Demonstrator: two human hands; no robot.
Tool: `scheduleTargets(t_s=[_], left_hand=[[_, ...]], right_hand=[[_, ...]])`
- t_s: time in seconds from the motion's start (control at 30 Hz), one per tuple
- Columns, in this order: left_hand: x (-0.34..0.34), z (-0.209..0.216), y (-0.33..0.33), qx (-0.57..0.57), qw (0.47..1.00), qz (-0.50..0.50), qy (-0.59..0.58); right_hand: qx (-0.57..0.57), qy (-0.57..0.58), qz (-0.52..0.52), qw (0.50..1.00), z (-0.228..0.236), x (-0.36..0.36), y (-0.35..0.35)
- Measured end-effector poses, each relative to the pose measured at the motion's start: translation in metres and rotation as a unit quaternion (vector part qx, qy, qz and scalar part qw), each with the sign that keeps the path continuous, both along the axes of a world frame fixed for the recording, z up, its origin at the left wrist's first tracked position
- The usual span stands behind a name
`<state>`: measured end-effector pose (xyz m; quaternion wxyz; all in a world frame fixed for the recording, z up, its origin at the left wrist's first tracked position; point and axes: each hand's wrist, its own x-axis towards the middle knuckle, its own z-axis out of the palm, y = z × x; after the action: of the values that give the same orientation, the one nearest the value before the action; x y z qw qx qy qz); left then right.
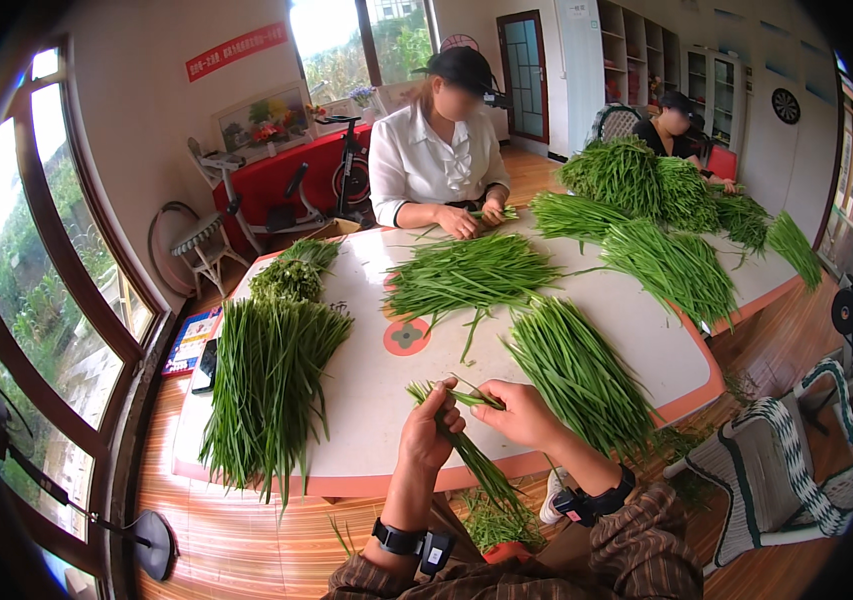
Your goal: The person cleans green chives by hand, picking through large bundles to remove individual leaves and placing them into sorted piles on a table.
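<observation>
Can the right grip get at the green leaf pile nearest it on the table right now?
Likely yes: the leaf pile lies just beyond the right grip, with nothing visible between. It appears to be pinching green leaves, though, so it would probably have to release those first.

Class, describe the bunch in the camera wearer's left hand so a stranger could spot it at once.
Find the big white table with an orange rim. At its near edge, a left hand grips a slim green bunch slanting down to the right. Unlike the thicker heaps lying on the table, this one is held in the air.
</observation>
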<state>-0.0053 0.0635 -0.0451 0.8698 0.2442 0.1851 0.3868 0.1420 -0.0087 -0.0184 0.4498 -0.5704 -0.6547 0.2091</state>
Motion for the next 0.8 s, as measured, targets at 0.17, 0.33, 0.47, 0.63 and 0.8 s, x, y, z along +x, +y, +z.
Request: scheduleTargets(t_s=[0.17,0.33,0.47,0.63,0.8], left_hand=[[-0.001,0.001,-0.003,0.017,1.0,0.015,0.01],[-0.003,0.006,-0.006,0.031,0.998,0.04,0.036],[-0.002,0.012,-0.009,0.002,0.999,0.039,0.015],[-0.016,-0.004,0.005,0.012,0.996,0.005,-0.085],[-0.014,0.003,0.002,-0.006,0.994,-0.057,-0.092]], right_hand=[[-0.127,0.177,0.043,0.975,-0.008,0.0,-0.001],[-0.145,0.3,0.067,0.94,-0.009,0.002,-0.004],[-0.077,0.315,0.063,0.944,-0.026,0.006,0.0],[-0.055,0.258,-0.012,0.965,-0.016,0.019,-0.003],[-0.114,0.23,-0.002,0.966,0.008,0.016,-0.013]])
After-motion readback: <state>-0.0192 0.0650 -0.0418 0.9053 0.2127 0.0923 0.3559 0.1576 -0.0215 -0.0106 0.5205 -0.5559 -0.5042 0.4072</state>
